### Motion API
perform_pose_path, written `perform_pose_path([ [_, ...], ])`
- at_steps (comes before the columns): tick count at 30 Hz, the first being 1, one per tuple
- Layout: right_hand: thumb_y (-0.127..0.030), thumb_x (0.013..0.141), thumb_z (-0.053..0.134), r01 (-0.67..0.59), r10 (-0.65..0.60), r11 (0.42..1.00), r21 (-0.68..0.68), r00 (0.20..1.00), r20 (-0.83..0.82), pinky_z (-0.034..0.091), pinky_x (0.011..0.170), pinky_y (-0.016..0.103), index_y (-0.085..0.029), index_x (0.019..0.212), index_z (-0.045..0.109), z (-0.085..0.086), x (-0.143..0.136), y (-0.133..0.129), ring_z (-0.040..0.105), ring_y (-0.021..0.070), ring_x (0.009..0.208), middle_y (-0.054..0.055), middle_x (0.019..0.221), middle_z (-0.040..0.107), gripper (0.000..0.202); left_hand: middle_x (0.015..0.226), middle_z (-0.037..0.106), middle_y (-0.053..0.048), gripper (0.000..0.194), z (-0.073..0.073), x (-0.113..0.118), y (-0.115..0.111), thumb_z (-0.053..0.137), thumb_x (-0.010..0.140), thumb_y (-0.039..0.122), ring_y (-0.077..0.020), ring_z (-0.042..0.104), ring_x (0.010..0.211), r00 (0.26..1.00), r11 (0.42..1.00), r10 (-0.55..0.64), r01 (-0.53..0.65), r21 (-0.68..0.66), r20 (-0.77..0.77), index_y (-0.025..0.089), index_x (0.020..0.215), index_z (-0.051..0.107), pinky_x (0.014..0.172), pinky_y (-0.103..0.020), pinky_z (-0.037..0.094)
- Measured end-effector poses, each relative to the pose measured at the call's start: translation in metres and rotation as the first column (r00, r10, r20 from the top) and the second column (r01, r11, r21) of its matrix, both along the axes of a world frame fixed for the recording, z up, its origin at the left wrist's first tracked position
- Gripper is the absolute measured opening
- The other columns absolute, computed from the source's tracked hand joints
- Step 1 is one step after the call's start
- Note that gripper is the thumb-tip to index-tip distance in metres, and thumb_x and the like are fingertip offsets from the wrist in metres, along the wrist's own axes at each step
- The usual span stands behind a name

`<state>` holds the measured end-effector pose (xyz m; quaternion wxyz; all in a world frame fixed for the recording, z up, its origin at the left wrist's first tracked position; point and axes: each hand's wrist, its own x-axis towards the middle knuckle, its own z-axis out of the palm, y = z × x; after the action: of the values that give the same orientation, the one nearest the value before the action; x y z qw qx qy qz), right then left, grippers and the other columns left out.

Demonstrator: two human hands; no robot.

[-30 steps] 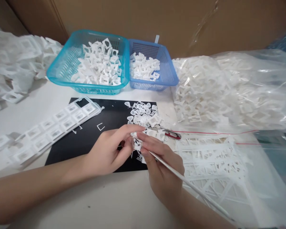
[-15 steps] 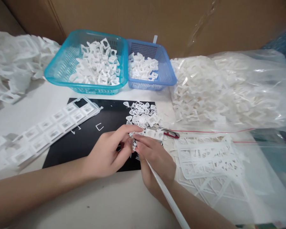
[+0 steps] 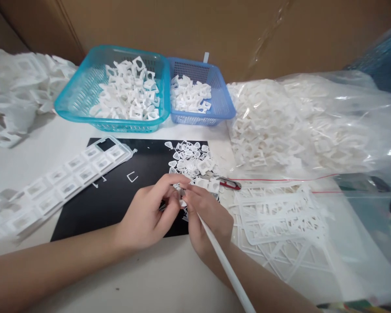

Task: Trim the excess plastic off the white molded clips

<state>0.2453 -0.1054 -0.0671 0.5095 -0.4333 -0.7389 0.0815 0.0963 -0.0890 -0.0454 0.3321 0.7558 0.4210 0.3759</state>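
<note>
My left hand [image 3: 150,213] is closed, fingertips pinching a small white plastic piece [image 3: 182,202] that the fingers mostly cover. My right hand [image 3: 211,221] grips a long, slim white-handled tool [image 3: 224,265]; its working tip is hidden between the fingers. Both hands meet over the right part of a black mat [image 3: 117,204]. Just beyond them lies a heap of small white plastic scraps [image 3: 185,165], with white square pieces [image 3: 206,164] among it. A red-handled tool [image 3: 230,184] rests beside the heap on the right.
A teal basket [image 3: 112,124] and a blue basket [image 3: 226,111] hold white parts. Left is a tray-like strip of square white pieces [image 3: 68,188]. A clear bag of white parts [image 3: 273,126] and white sprue frames [image 3: 280,217] lie right. Cardboard [image 3: 195,26] stands behind.
The whole view has shifted slightly, so the surroundings sit a little further left and lower. Both hands stay together with the same grip; the fingers have barely moved.
</note>
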Motion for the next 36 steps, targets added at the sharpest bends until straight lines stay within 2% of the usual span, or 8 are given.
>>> perform_pose_path([
  [5, -0.003, 0.086, 0.052, 0.025, -0.026, 0.999, -0.025, 0.999, -0.041, 0.062, 0.073, 0.028, -0.023, 0.108, 0.065, -0.001, -0.003, 0.002, 0.072, 0.0189, 0.085, 0.007, 0.094, 0.074, 0.032, 0.061, 0.055, 0.008, 0.031, 0.0, 0.001, -0.001, 0.044, 0.087, 0.005, -0.0077, 0.056, 0.053, 1.0, 1.0, -0.002, 0.002, -0.012, 0.002, 0.021, 0.113, 0.048, 0.056, -0.016, 0.045],
  [8, -0.001, 0.086, 0.052, 0.026, -0.029, 0.998, -0.059, 0.998, -0.06, 0.062, 0.077, 0.028, -0.02, 0.103, 0.065, 0.001, -0.004, 0.003, 0.072, 0.0178, 0.088, 0.009, 0.095, 0.074, 0.029, 0.059, 0.055, 0.009, 0.031, -0.001, 0.001, -0.002, 0.044, 0.087, 0.007, -0.0093, 0.058, 0.053, 0.999, 0.997, 0.014, -0.012, -0.079, 0.031, 0.022, 0.114, 0.048, 0.053, -0.018, 0.044],
  [10, -0.001, 0.086, 0.053, 0.002, -0.011, 0.997, -0.083, 0.995, -0.104, 0.061, 0.08, 0.029, -0.019, 0.103, 0.064, 0.004, -0.004, 0.004, 0.072, 0.0183, 0.092, 0.01, 0.096, 0.074, 0.027, 0.058, 0.055, 0.009, 0.03, -0.001, 0.001, -0.001, 0.045, 0.087, 0.008, -0.0102, 0.057, 0.053, 0.997, 0.99, 0.044, -0.035, -0.14, 0.059, 0.022, 0.114, 0.048, 0.052, -0.019, 0.043],
  [16, -0.012, 0.087, 0.058, -0.112, 0.002, 0.947, -0.302, 0.939, -0.344, 0.06, 0.081, 0.03, -0.023, 0.097, 0.065, 0.014, 0.001, 0.004, 0.073, 0.018, 0.094, 0.004, 0.095, 0.075, 0.017, 0.058, 0.057, 0.007, 0.024, 0.0, 0.001, 0.001, 0.044, 0.091, 0.012, -0.0094, 0.05, 0.049, 0.988, 0.973, 0.093, -0.065, -0.223, 0.119, 0.022, 0.113, 0.048, 0.047, -0.018, 0.038],
  [22, -0.013, 0.088, 0.058, -0.18, 0.023, 0.911, -0.371, 0.921, -0.389, 0.06, 0.083, 0.033, -0.024, 0.096, 0.066, 0.016, 0.007, 0.001, 0.072, 0.0197, 0.097, 0.004, 0.099, 0.075, 0.015, 0.059, 0.059, 0.006, 0.021, -0.001, 0.0, 0.001, 0.042, 0.093, 0.013, -0.0092, 0.048, 0.046, 0.981, 0.964, 0.12, -0.079, -0.252, 0.153, 0.022, 0.111, 0.049, 0.046, -0.018, 0.037],
  [26, -0.011, 0.087, 0.059, -0.144, 0.041, 0.93, -0.337, 0.955, -0.295, 0.061, 0.081, 0.031, -0.024, 0.1, 0.066, 0.015, 0.008, 0.001, 0.073, 0.0177, 0.093, 0.005, 0.104, 0.076, 0.02, 0.066, 0.065, 0.003, 0.021, -0.005, -0.001, 0.0, 0.04, 0.095, 0.018, -0.0118, 0.056, 0.052, 0.974, 0.948, 0.127, -0.064, -0.313, 0.185, 0.024, 0.114, 0.048, 0.048, -0.021, 0.042],
  [32, -0.006, 0.085, 0.059, -0.143, 0.089, 0.963, -0.226, 0.968, -0.236, 0.06, 0.086, 0.03, -0.023, 0.101, 0.066, 0.017, 0.007, 0.003, 0.072, 0.0172, 0.098, 0.005, 0.103, 0.076, 0.025, 0.066, 0.064, 0.003, 0.024, -0.005, -0.001, 0.0, 0.042, 0.094, 0.016, -0.0142, 0.062, 0.058, 0.965, 0.941, 0.111, -0.026, -0.337, 0.236, 0.024, 0.114, 0.05, 0.052, -0.022, 0.047],
  [36, -0.001, 0.084, 0.056, -0.124, 0.119, 0.987, -0.102, 0.992, -0.051, 0.061, 0.083, 0.032, -0.022, 0.105, 0.064, 0.016, 0.008, 0.005, 0.072, 0.0186, 0.097, 0.008, 0.1, 0.076, 0.031, 0.067, 0.063, 0.003, 0.023, -0.006, -0.001, 0.0, 0.041, 0.094, 0.016, -0.0143, 0.064, 0.063, 0.962, 0.929, 0.088, 0.014, -0.369, 0.259, 0.024, 0.114, 0.05, 0.057, -0.023, 0.05],
])
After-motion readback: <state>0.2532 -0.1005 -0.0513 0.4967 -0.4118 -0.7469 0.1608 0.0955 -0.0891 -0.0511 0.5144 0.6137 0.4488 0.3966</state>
